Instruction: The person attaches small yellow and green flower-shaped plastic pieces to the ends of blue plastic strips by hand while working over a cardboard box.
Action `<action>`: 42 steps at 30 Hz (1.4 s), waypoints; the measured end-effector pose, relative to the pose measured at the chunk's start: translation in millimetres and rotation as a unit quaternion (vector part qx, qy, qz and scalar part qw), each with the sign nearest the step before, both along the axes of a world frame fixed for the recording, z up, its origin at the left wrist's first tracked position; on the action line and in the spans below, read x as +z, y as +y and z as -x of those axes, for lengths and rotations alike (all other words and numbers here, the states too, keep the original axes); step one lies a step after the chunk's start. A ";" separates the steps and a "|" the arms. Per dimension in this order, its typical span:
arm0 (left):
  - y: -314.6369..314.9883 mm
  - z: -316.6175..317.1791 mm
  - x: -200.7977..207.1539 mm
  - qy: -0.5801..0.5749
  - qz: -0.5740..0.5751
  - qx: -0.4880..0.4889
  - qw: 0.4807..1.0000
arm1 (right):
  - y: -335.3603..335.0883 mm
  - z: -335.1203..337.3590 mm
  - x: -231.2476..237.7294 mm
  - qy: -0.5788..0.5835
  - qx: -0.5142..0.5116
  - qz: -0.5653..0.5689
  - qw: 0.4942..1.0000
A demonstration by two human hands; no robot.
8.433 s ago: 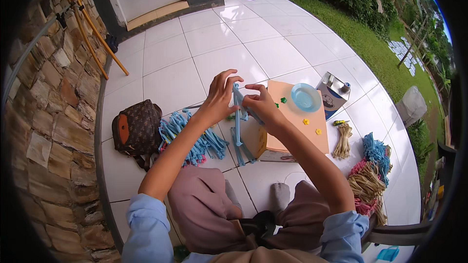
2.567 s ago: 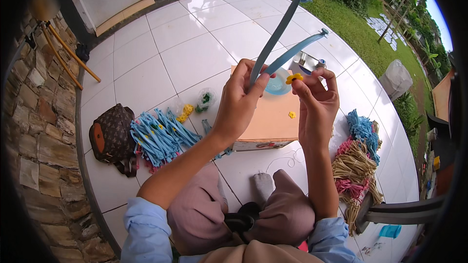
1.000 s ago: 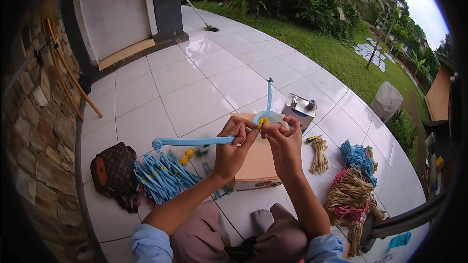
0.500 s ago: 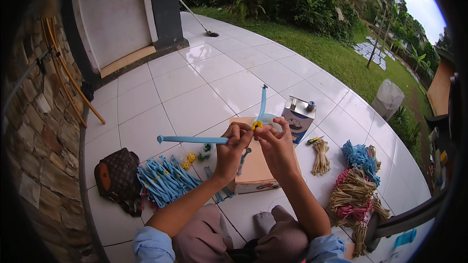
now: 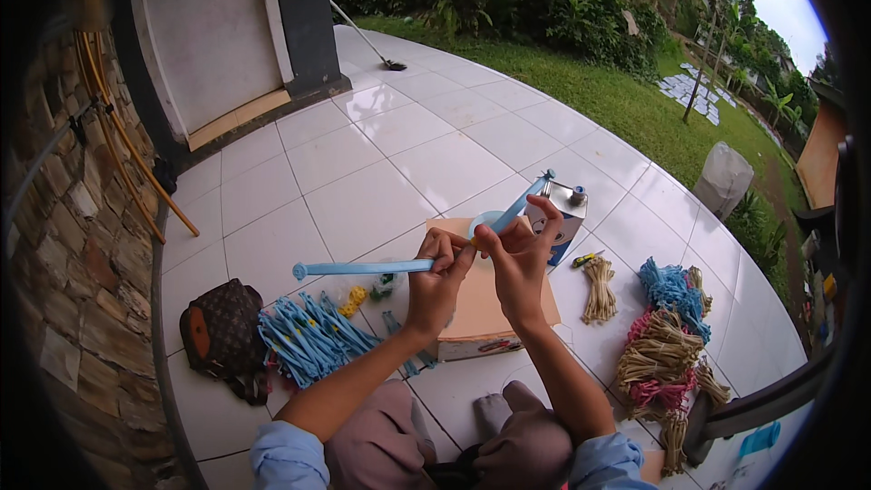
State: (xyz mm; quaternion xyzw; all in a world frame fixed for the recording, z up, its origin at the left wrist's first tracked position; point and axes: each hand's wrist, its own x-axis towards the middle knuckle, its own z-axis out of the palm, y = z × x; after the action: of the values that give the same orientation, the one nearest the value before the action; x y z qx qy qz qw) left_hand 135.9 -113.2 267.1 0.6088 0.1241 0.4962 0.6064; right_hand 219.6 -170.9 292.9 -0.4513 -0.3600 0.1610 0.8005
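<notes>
A: What are the hands doing?
B: The left hand (image 5: 435,283) grasps a blue strip (image 5: 367,269), whose knobbed end points left. The right hand (image 5: 519,274) pinches a small yellow piece (image 5: 474,243) against the left fingertips, mostly hidden.
A: And the other blue length (image 5: 528,199)?
B: Slanting up by the right forefinger; I can't tell if both are one strip.
A: Where's all this?
B: Above the box (image 5: 485,313), which carries a blue dish (image 5: 484,220).
A: Around it?
B: Blue strips piled (image 5: 318,336) on the left, then a bag (image 5: 227,331); on the right, a tin (image 5: 564,227), and tied beige strands (image 5: 599,293).
</notes>
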 end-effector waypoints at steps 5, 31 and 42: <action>-6.9 -1.3 8.4 -0.054 0.153 -0.071 0.984 | 3.4 -0.3 -5.8 -0.087 -0.039 -0.022 0.995; 76.9 66.2 5.3 0.362 0.109 -0.038 0.925 | 22.0 10.7 -28.1 -0.085 0.283 0.069 0.953; 63.8 64.6 105.6 0.257 -0.477 0.169 0.823 | 52.8 -13.9 90.9 -0.060 0.264 0.071 0.960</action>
State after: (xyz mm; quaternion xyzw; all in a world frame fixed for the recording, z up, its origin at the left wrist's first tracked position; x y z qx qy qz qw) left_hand 71.3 -49.5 372.7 0.8969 0.1241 0.4142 0.0928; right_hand 233.5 -118.2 383.9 -0.4050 -0.5013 0.3648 0.6720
